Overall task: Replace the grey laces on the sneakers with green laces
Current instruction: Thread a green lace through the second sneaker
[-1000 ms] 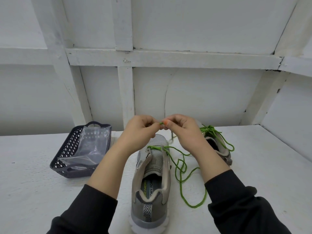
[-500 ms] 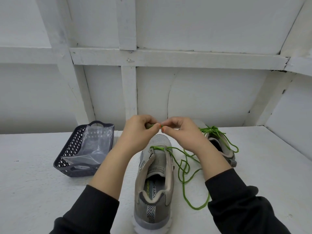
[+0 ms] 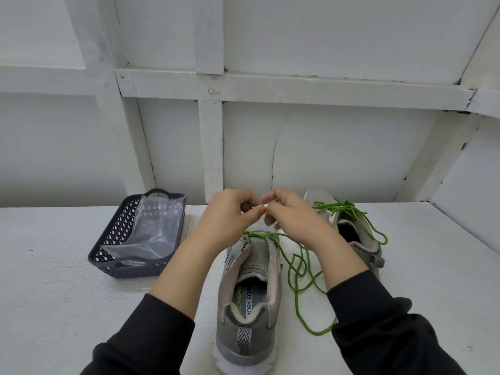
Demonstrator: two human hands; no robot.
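Pinching the green lace (image 3: 297,269) tip with my left hand (image 3: 230,215) and right hand (image 3: 292,217) over the toe of the near sneaker (image 3: 249,293). Advice? (operator)
Keep it untwisted, feed it straight into the next eyelet, I'd say. Room? (spotter)
Basket (image 3: 108,255) left, far sneaker (image 3: 359,239) right, wall (image 3: 324,158) close behind; the table (image 3: 54,307) gives me room nearer me, I judge (operator)

Table (image 3: 54,307): bare white surface is shown at the left front and far right. Basket (image 3: 108,263), left rear, is filled by a plastic bag (image 3: 154,228). The gap between it and the near sneaker (image 3: 249,307) is crossed by the left forearm (image 3: 184,272). Green lace (image 3: 297,280) is looped on the surface right of that sneaker. Far sneaker (image 3: 359,239) is set right rear, near the wall (image 3: 324,158).
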